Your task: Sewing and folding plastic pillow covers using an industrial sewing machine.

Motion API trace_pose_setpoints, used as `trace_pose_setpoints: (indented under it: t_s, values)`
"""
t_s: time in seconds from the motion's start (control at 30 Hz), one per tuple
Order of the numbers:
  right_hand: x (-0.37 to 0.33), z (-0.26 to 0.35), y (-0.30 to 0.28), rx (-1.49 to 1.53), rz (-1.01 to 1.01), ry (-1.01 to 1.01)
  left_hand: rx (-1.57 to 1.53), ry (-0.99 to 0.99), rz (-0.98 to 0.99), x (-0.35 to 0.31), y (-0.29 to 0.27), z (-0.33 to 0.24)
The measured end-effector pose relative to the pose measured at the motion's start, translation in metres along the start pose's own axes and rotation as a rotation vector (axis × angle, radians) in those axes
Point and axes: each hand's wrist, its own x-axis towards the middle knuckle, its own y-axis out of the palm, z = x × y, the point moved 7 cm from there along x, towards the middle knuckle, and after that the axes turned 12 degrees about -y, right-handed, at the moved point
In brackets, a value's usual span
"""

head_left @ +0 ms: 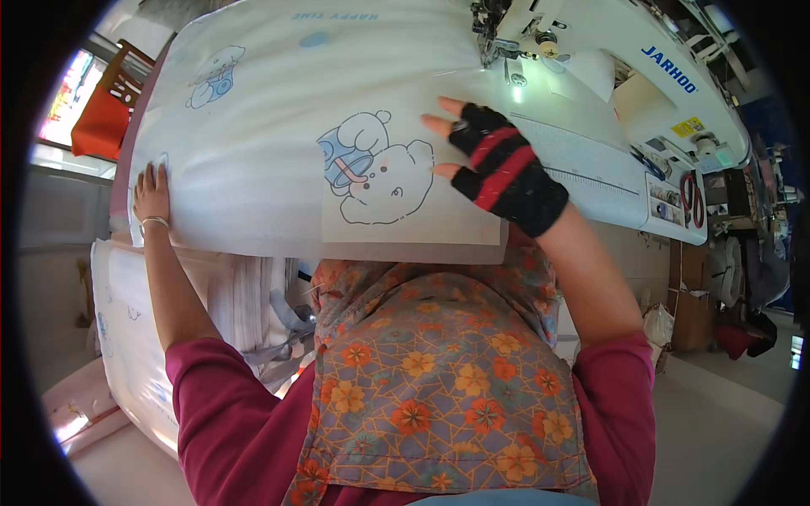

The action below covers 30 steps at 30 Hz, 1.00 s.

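Note:
A large white printed fabric point(240, 156) lies over the table beneath the sewing machine point(616, 63). Near its left edge my left hand point(151, 196) rests flat, fingers stretched out and a bracelet at the wrist. My right hand point(502, 164), in a black and red fingerless glove, is over the fabric's right part with its bare fingers apart. Just left of those fingertips is a printed bear picture point(388, 181). The machine's presser foot point(487, 55), lit by a lamp, stands on the fabric beyond the right hand. Neither hand holds anything I can see.
A white ruler-marked machine bed point(591, 181) extends at the right. Dark thread snips point(648, 162) and red-handled scissors point(693, 201) lie there. More printed fabric point(126, 337) hangs below at the left. An orange-covered chair point(101, 126) stands far left.

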Motion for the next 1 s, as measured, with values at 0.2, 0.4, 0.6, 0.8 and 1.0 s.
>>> trace_pose_setpoints:
  t_s: [0.2, 0.4, 0.6, 0.8, 1.0]
  values:
    - [-0.080, -0.008, -0.023, -0.181, -0.045, 0.224, 0.098, 0.199, -0.014, -0.008, -0.039, -0.041]
    - [-0.162, 0.006, 0.013, 0.436, -0.358, 0.685, -0.396, 1.010, -0.215, -0.204, -0.150, -0.303]
    - [-0.139, 0.021, 0.032, 1.022, -0.418, 0.930, -0.490, 1.063, 0.043, -0.362, -0.223, -0.410]
    - [-0.130, 0.019, 0.028, 0.820, -0.148, 0.962, -0.603, 1.164, 0.221, -0.405, -0.244, -0.411]
    - [-0.165, 0.001, 0.045, 1.092, -0.424, 0.970, -0.521, 1.238, 0.274, -0.430, -0.246, -0.379]
